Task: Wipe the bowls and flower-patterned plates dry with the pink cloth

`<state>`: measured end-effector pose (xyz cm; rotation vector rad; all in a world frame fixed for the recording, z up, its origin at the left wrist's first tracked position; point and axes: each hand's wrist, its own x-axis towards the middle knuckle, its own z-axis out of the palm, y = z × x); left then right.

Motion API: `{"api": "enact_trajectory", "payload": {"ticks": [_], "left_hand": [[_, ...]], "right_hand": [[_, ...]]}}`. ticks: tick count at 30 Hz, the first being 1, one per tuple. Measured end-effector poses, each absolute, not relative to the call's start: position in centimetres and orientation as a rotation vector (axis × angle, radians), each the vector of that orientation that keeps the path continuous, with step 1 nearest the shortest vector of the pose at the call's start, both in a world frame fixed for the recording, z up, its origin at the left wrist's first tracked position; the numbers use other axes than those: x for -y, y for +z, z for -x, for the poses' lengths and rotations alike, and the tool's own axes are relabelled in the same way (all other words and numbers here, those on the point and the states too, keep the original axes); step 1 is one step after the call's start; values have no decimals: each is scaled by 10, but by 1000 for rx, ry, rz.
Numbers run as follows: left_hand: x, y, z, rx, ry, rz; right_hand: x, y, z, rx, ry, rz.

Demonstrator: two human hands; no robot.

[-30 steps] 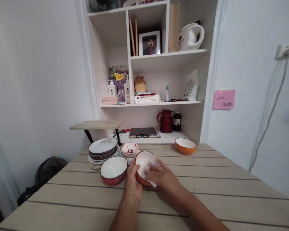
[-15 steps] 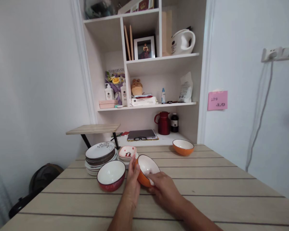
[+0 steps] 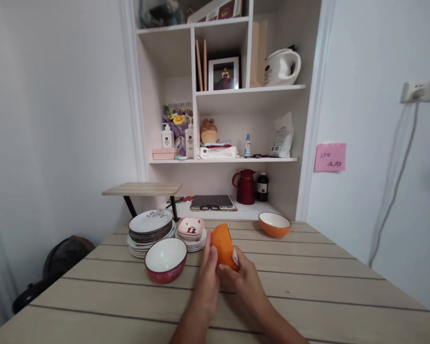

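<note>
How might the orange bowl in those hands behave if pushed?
The held orange bowl is likely stiff; its wall shows no dent between the left hand and right hand. Its smooth-looking outside may feel slippery. Held tilted, it might rock or roll if set down that way.

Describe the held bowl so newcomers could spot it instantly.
Find the plank-topped table before the white shelves. Near its middle, the left hand and right hand grip the tilted orange bowl. Unlike the upright red bowl and far orange bowl, its mouth is turned sideways.

Left hand (image 3: 208,270): red bowl (image 3: 166,260) blocks | right hand (image 3: 245,277): open tabletop (image 3: 308,262) to far orange bowl (image 3: 274,226)
</note>
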<state>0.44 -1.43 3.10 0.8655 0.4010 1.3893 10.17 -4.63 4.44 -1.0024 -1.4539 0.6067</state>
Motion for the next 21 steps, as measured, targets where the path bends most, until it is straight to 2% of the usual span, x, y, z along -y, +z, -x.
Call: {"api": "enact_trajectory", "payload": {"ticks": [6,11,16,21], "left_hand": [[10,29,-9,-310,1397,-798],[13,33,-7,-272,1334,-793],[20,28,-5,-354,1209,-820],[21,30,-3,-489,1318,-831]], "right_hand": [[49,44,-109,1503,509,1091],[49,37,-112,1614,243,1304],[48,37,-112,1878,-35,1508],[49,39,-109,2068,-97,1546]]}}
